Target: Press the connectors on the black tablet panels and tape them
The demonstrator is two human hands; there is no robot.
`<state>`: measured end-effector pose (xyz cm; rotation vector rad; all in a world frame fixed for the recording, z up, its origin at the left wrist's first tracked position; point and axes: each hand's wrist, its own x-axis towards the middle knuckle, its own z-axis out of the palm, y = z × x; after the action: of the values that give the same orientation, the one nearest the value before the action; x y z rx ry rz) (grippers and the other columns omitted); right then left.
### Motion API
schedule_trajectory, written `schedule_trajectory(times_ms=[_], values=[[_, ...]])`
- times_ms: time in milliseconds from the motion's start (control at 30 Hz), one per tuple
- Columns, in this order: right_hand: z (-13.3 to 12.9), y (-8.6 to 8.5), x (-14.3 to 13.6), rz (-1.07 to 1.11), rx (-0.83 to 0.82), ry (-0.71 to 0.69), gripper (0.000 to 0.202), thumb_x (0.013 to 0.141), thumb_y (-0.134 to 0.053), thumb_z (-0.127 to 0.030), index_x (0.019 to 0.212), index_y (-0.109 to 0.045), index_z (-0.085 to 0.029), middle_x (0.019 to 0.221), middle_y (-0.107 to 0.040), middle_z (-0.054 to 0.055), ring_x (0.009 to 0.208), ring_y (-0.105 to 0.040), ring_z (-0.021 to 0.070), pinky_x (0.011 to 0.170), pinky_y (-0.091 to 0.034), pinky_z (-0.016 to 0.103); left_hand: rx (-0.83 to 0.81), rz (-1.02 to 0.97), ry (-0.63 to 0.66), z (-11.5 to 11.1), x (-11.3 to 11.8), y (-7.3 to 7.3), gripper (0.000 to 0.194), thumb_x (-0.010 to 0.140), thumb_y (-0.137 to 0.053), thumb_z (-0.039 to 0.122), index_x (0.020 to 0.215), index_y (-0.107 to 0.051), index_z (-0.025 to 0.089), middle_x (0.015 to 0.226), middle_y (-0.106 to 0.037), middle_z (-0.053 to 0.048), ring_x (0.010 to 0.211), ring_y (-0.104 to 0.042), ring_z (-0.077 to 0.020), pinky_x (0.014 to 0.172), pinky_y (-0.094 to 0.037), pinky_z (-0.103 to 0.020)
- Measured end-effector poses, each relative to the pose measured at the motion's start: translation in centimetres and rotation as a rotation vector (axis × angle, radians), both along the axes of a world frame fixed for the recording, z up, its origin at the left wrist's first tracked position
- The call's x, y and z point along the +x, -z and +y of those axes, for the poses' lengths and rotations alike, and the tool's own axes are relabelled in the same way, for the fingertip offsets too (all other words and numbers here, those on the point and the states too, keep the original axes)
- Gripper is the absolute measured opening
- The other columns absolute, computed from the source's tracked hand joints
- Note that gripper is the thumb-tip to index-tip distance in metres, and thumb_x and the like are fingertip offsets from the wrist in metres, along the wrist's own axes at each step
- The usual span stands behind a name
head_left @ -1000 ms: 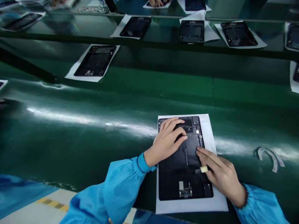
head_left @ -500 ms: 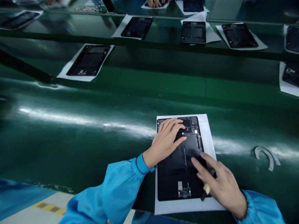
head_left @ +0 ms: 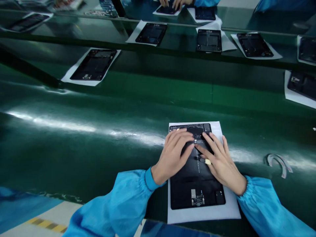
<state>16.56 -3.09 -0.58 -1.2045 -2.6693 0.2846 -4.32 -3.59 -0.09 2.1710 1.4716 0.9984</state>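
Observation:
A black tablet shell (head_left: 184,194) with electronic parts lies on a white sheet (head_left: 204,215) on the green bench. My left hand (head_left: 174,153) rests over the shell's upper left, fingers bent and together, thumb near a small connector at the middle; what is under the fingertips is hidden. My right hand (head_left: 221,161) lies over the shell's upper right with its fingers spread, index fingertip by the same connector. A thin dark tool with a pale yellow part (head_left: 208,161) is tucked under my right palm.
Curved white strips (head_left: 280,163) lie on the bench at right. Another shell (head_left: 95,65) rests on paper at back left. A raised shelf (head_left: 172,49) bears several more shells. Across it, a person's hands (head_left: 175,4) touch a device.
My right hand has moved up and left across the shell, beside my left hand, bringing the tool with it. The shell's lower right corner is now uncovered. The view has shifted slightly.

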Motion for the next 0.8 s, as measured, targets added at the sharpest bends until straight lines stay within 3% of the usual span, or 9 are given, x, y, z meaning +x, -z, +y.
schedule_trajectory(times_ms=[100,267,433,500,567,633,700,733,800], values=[[-0.1,0.7,0.5,0.139,-0.009,0.025,0.042,0.091,-0.040,-0.012,0.131,-0.052,-0.018,0.153,-0.029,0.015,0.143,-0.018,0.0317,0.111,-0.019,0.064,0.053,0.101,0.153,-3.5,-0.4,-0.3,0.009,0.090,-0.058,0.020,0.099,-0.062,0.021,0.103,-0.072,-0.003,0.116,-0.058,-0.0216,0.108,-0.033,-0.041],[-0.3,1.2,0.8,0.271,-0.010,0.079,0.035,0.091,-0.038,-0.013,0.120,-0.058,-0.017,0.147,-0.040,0.014,0.141,-0.027,0.0291,0.112,-0.023,0.059,-0.083,0.345,0.538,-7.1,-0.9,-0.6,0.054,0.089,-0.054,0.052,0.131,-0.053,0.018,0.128,-0.063,-0.010,0.130,-0.047,-0.0290,0.114,-0.027,-0.047],[-0.2,1.1,0.7,0.323,-0.017,0.097,0.032,0.091,-0.039,-0.013,0.116,-0.058,-0.019,0.144,-0.043,0.013,0.139,-0.030,0.0280,0.112,-0.024,0.059,-0.116,0.397,0.571,-7.3,-0.5,-0.4,0.074,0.084,-0.049,0.064,0.138,-0.046,0.014,0.137,-0.055,-0.013,0.133,-0.042,-0.0327,0.115,-0.024,-0.051],[-0.1,1.3,0.7,0.382,-0.004,0.114,0.032,0.091,-0.038,-0.011,0.115,-0.057,-0.020,0.141,-0.046,0.012,0.137,-0.033,0.0269,0.112,-0.025,0.059,-0.141,0.376,0.584,-7.4,-0.5,-0.2,0.070,0.085,-0.053,0.060,0.139,-0.045,0.016,0.138,-0.054,-0.013,0.134,-0.041,-0.0323,0.115,-0.025,-0.052],[-0.1,1.6,0.8,0.455,0.021,0.154,0.032,0.091,-0.038,-0.010,0.113,-0.057,-0.020,0.137,-0.048,0.012,0.134,-0.037,0.0258,0.110,-0.028,0.056,-0.201,0.287,0.475,-7.8,-1.1,0.1,0.055,0.090,-0.056,0.046,0.138,-0.046,0.022,0.140,-0.052,-0.011,0.136,-0.039,-0.0304,0.116,-0.026,-0.053],[-0.1,1.9,0.8,0.519,0.044,0.206,0.030,0.091,-0.038,-0.010,0.111,-0.058,-0.020,0.134,-0.051,0.012,0.130,-0.042,0.0254,0.107,-0.035,0.052,-0.306,0.086,0.158,-8.4,-2.3,0.0,0.045,0.092,-0.054,0.035,0.136,-0.048,0.027,0.147,-0.044,-0.010,0.139,-0.035,-0.0292,0.114,-0.030,-0.052],[0.0,2.2,0.8,0.554,0.054,0.239,0.028,0.092,-0.038,-0.011,0.110,-0.059,-0.019,0.132,-0.051,0.013,0.125,-0.044,0.0257,0.102,-0.040,0.048,-0.502,-0.215,-0.173,-9.1,-4.0,-0.4,0.045,0.094,-0.050,0.037,0.138,-0.044,0.031,0.152,-0.035,-0.008,0.140,-0.033,-0.0289,0.108,-0.041,-0.049],[0.0,2.3,0.8,0.560,0.055,0.246,0.028,0.092,-0.039,-0.011,0.109,-0.059,-0.018,0.131,-0.051,0.013,0.124,-0.045,0.0259,0.100,-0.042,0.047,-0.635,-0.381,-0.271,-9.4,-4.9,-0.8,0.045,0.095,-0.045,0.042,0.139,-0.043,0.033,0.153,-0.035,-0.007,0.139,-0.035,-0.0288,0.104,-0.045,-0.048],[-0.1,2.4,0.7,0.560,0.057,0.251,0.028,0.090,-0.040,-0.010,0.108,-0.059,-0.018,0.130,-0.052,0.013,0.122,-0.046,0.0263,0.099,-0.042,0.047,-0.927,-0.672,-0.301,-10.0,-6.2,-1.4,0.045,0.096,-0.035,0.050,0.139,-0.044,0.036,0.150,-0.040,-0.004,0.136,-0.040,-0.0273,0.100,-0.049,-0.047]])
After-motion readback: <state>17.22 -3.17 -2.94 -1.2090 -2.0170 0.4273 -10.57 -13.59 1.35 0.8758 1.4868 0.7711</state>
